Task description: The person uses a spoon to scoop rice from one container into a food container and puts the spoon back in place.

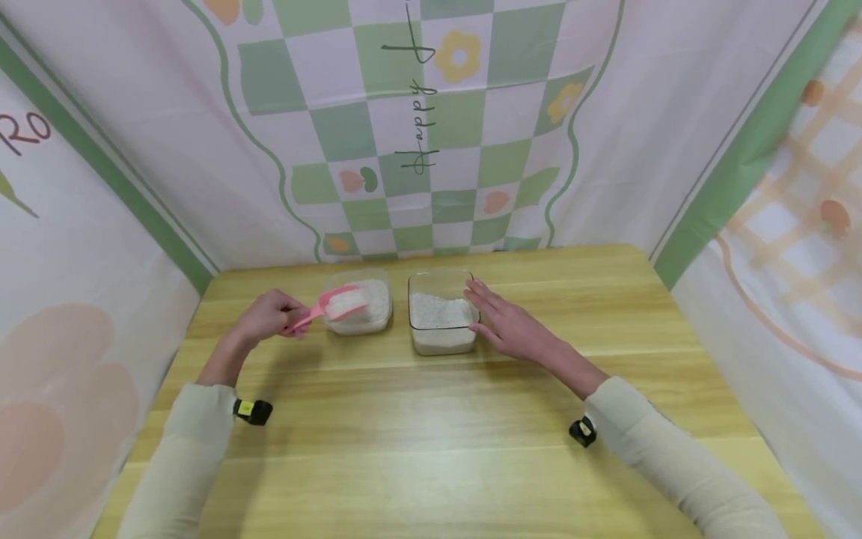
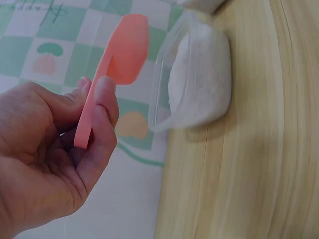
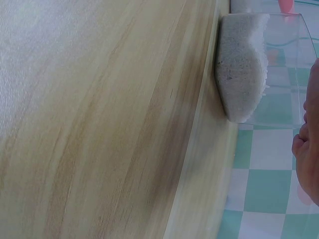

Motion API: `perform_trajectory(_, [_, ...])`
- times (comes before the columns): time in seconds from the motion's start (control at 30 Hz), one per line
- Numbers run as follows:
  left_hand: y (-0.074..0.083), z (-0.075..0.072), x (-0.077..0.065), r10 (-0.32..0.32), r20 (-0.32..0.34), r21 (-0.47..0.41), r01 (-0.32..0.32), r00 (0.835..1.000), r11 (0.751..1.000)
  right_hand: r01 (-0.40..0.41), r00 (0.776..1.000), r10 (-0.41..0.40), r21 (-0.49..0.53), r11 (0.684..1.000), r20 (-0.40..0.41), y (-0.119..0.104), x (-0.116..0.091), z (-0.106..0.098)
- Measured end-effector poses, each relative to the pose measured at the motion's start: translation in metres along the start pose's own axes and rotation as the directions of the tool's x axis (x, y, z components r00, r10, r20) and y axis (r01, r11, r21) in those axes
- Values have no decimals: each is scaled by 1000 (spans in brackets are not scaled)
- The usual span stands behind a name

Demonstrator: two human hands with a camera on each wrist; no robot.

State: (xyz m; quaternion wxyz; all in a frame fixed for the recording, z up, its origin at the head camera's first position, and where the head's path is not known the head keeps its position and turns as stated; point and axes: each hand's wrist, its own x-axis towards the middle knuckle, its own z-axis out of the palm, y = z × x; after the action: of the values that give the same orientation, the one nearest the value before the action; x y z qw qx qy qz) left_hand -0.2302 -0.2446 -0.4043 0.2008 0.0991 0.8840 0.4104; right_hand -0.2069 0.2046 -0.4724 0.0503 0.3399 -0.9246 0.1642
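Observation:
My left hand [image 1: 272,314] pinches the handle of a pink scoop [image 1: 316,308] between thumb and fingers. White grains fill the scoop's bowl, which is over the left plastic container [image 1: 360,327]; that container holds more of the same white grains. In the left wrist view the scoop [image 2: 130,47] is seen from its underside, above the container's rim. Beside it stands a clear square container [image 1: 444,343] with a dark rim, partly filled with whitish grains [image 3: 241,67]. The straight fingers of my right hand [image 1: 512,327] rest against this container's right side.
Both containers stand toward the back of a wooden table [image 1: 417,434]. Behind the table hangs a checked green and white curtain [image 1: 451,150], with more printed cloth on both sides. A small black camera [image 1: 253,412] is worn at the left wrist, another camera [image 1: 583,431] at the right.

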Motion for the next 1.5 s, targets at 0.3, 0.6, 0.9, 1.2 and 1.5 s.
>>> perform_trajectory(0.3, [-2,-12,-6,-42,-17,157,44,999,987,9,1000,-9,-12,1000,-8,1,-1,0])
perform_trajectory(0.6, [3,-19,-9,-35,-29,331,42,999,943,4,1000,-4,-5,1000,-2,-1,0,0])
perform_trajectory(0.9, [8,-26,-7,-75,-6,391,71,997,917,-11,1000,11,7,1000,6,-2,-1,0])
perform_trajectory(1.2, [16,-28,-8,-43,-28,493,51,999,868,-7,1000,7,2,1000,1,-1,-1,0])
perform_trajectory(1.5, [21,-27,-2,-62,-76,533,93,995,841,-9,1000,9,-5,1000,2,-2,-1,0])
